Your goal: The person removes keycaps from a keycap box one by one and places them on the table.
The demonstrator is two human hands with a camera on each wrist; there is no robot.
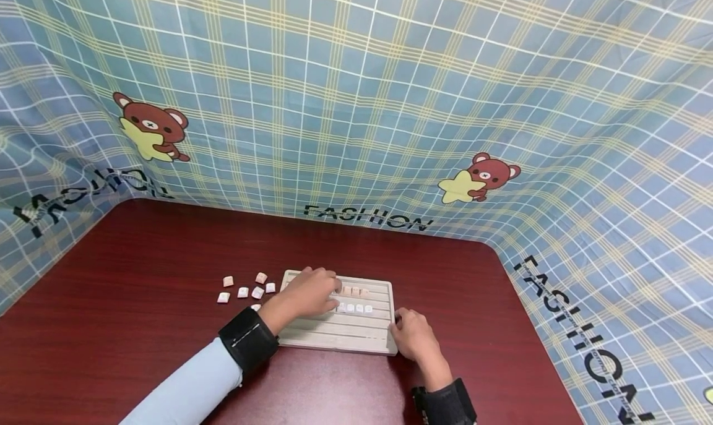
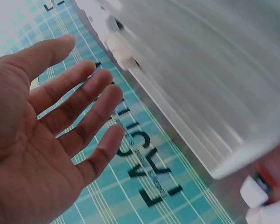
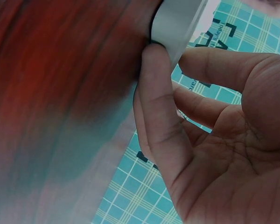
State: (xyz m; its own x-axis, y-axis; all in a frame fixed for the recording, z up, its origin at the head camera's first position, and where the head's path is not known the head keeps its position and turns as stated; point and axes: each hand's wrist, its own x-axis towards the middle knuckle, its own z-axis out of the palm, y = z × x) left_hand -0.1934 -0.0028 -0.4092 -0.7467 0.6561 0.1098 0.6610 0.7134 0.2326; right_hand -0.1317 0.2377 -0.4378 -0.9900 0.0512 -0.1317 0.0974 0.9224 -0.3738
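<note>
The right hand (image 1: 414, 337) is being held against the near right corner of the grooved tray (image 1: 334, 335). In the right wrist view a fingertip is being pressed to the tray's edge, with the remaining fingers loosely bent and nothing enclosed; the tray is being steadied, not grasped. The tray is lying flat on the dark red table (image 1: 139, 289). It is judged to be rigid and light, likely to slide on the polished surface unless it is braced at a corner or edge.

Beyond that contact, the left hand (image 1: 309, 292) is being laid over the tray's upper left portion; its fingers (image 2: 79, 105) are being shown straight and spread, holding nothing. Just past those fingertips, small square tiles (image 1: 354, 308) are being kept in two grooves. They are judged light, hard and smooth, best pinched by opposite side faces.

Farther left of that hand, loose tiles (image 1: 242, 292) are lying scattered on the table.
</note>
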